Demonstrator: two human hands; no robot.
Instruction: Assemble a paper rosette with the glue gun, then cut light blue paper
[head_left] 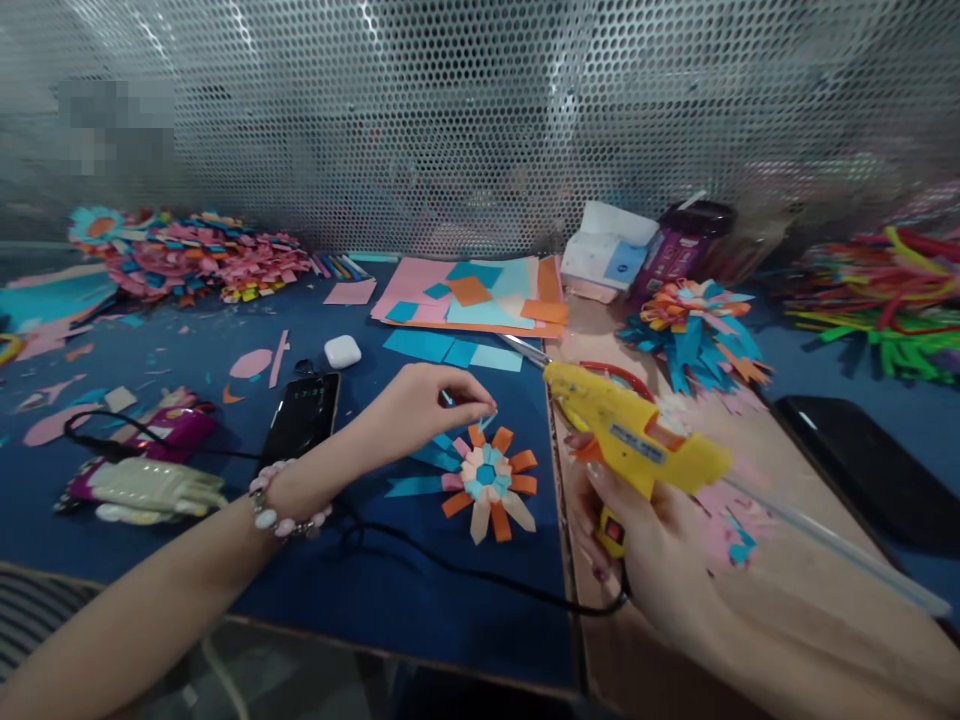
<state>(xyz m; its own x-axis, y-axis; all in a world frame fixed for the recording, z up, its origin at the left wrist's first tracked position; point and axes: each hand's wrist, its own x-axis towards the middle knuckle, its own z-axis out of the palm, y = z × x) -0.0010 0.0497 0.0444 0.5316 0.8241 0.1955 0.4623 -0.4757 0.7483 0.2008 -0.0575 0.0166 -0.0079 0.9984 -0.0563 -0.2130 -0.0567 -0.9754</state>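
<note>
A paper flower (489, 478) of orange, blue and cream strips lies on the blue table (390, 590). My left hand (420, 405), with a bead bracelet at the wrist, hovers just above its top edge and pinches a small blue paper strip (486, 420) between fingertips. My right hand (645, 535) grips a yellow hot glue gun (634, 435) to the right of the flower, nozzle pointing up-left, a clear glue stick trailing from its back. Its black cord runs along the table under the flower.
A black phone (304, 412) and white earbud case (342, 351) lie left of my hand. Coloured paper sheets (472, 295) sit behind, finished flowers (187, 255) at far left, another flower (694, 325) and scissors at right. A second glue gun (142, 485) lies near left. Perforated metal screen behind.
</note>
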